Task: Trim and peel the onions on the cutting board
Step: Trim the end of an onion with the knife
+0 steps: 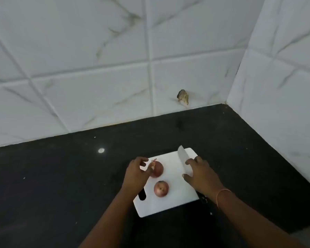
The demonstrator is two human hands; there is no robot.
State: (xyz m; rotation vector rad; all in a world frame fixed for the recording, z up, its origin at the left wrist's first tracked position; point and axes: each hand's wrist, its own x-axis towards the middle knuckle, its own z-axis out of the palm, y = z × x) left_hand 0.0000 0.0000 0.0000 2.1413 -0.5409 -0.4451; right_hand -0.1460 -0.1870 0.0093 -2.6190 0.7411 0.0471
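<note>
Worktop [61, 185]: dark, speckled stone, meeting white marbled wall tiles [97, 68] on two sides; corner at about 1 o'clock from the board.
Cutting board [175, 199]: white, rectangular, lying at an angle on the worktop, dark handle slot at its 8 o'clock corner.
Far onion [157, 169]: red-skinned, unpeeled, on the board toward 11 o'clock; a papery tip of skin sticks up at its upper left.
Near onion [161, 188]: red-skinned, whole, just beside the far one at its 6 o'clock, trimmed-looking end facing up; the two appear slightly apart.
Knife [183, 161]: pale blade lying flat on the board's right half, tip toward 12 o'clock; dark handle shows past the board edge at 5 o'clock, partly hidden under the right wrist.
Left hand [135, 173]: fingers loosely spread, fingertips at the far onion's left side; contact probable but blurred, no firm grip seen.
Right hand [200, 174]: fingers spread wide, palm down over the blade; holds nothing.
Right wrist: thin pinkish band [222, 194].
Wall: small brownish chipped patch [183, 99] low on the tile, at 12 o'clock from the board.
</note>
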